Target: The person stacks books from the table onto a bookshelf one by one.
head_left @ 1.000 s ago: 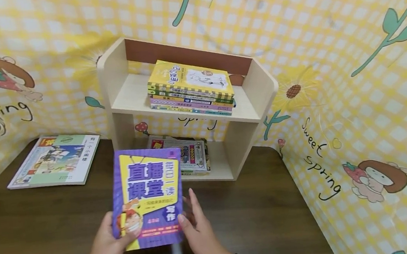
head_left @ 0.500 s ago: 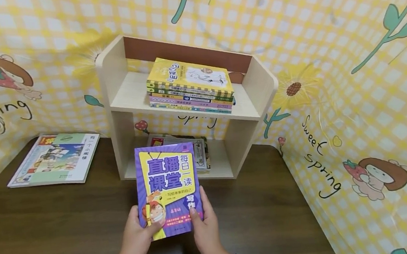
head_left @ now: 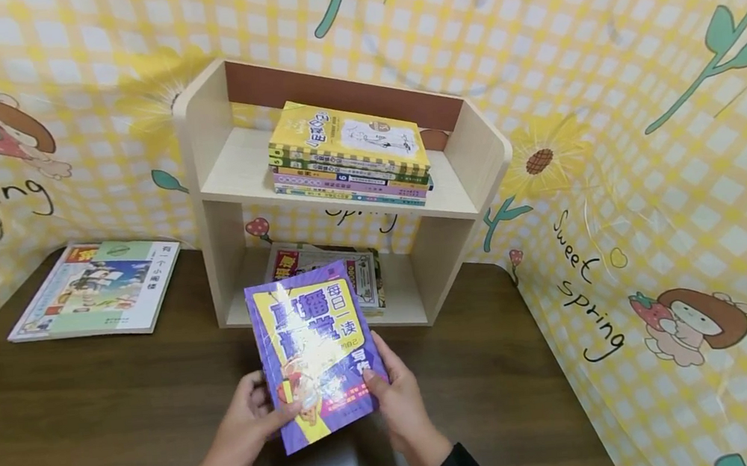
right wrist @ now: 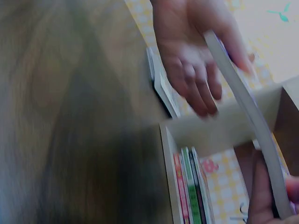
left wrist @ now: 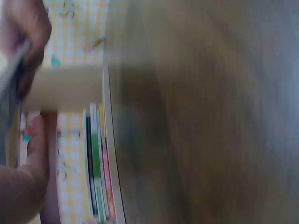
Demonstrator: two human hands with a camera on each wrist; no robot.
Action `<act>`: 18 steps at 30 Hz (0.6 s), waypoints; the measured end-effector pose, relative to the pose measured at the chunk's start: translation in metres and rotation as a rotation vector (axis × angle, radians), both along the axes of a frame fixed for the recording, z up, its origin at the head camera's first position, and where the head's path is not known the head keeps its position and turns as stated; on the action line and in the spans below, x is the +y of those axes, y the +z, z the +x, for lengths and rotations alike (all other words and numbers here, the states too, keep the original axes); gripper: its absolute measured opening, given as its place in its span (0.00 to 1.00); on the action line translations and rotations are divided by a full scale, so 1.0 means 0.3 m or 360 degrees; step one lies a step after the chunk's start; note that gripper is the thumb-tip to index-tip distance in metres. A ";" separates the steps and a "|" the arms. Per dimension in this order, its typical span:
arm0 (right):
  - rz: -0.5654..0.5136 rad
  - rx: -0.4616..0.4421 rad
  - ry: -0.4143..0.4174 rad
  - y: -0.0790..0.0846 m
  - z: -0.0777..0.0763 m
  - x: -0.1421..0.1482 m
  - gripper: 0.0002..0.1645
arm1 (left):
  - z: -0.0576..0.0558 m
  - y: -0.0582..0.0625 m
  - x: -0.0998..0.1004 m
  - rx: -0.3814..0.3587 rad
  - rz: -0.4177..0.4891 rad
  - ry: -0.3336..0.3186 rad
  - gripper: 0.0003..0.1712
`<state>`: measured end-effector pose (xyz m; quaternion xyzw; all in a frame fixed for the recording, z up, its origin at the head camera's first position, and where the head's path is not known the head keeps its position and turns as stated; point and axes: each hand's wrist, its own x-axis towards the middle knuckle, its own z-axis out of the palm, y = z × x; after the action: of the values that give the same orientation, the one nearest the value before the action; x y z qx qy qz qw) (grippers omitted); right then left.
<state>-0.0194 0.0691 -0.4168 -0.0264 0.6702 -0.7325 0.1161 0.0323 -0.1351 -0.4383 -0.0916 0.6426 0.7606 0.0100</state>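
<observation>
A purple and yellow paperback book (head_left: 319, 343), glare across its cover, is held up at a tilt in front of the shelf in the head view. My right hand (head_left: 403, 399) pinches its right edge, thumb on the cover and fingers behind. At the lower left corner, my left hand (head_left: 246, 421) rests its thumb over the cover. In the right wrist view the left hand (right wrist: 201, 60) has its fingers hanging loosely apart from the book's back. The book's edge (right wrist: 252, 114) shows there, passing between that thumb and the fingers.
A two-tier wooden shelf (head_left: 447, 196) stands behind the book. Its upper board carries a stack of books (head_left: 352, 149); more books (head_left: 367, 271) lie on the lower board, partly hidden. Flat books (head_left: 98, 289) lie at the left on the dark table (head_left: 93, 410). Patterned cloth surrounds the back.
The book has moved right and turned anticlockwise. My right hand, formerly beside the book, now grips its right edge. My left hand's fingers have loosened from their grip.
</observation>
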 end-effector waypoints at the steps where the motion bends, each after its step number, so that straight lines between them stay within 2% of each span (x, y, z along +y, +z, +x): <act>1: 0.0009 -0.0015 0.0034 0.004 -0.004 0.015 0.33 | -0.004 -0.001 -0.023 0.0033 -0.0031 -0.0027 0.42; 5: 0.0047 -0.0056 0.0185 0.022 -0.018 0.070 0.33 | -0.025 -0.002 -0.115 0.0231 -0.0150 -0.0110 0.50; 9: 0.0094 -0.0144 0.0320 0.038 -0.029 0.116 0.33 | -0.044 0.004 -0.181 0.0361 -0.0251 -0.0131 0.54; 14: 0.0129 -0.0217 0.0493 0.048 -0.035 0.167 0.33 | -0.048 0.021 -0.209 0.0408 -0.0321 -0.0152 0.60; 18: 0.0148 -0.0223 0.0649 0.056 -0.052 0.205 0.34 | -0.048 0.034 -0.211 0.0567 -0.0476 -0.0272 0.65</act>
<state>-0.0351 0.1306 -0.4001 -0.1050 0.6744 -0.6623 0.3091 0.0179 -0.1983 -0.4280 0.0983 0.7450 0.6577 -0.0527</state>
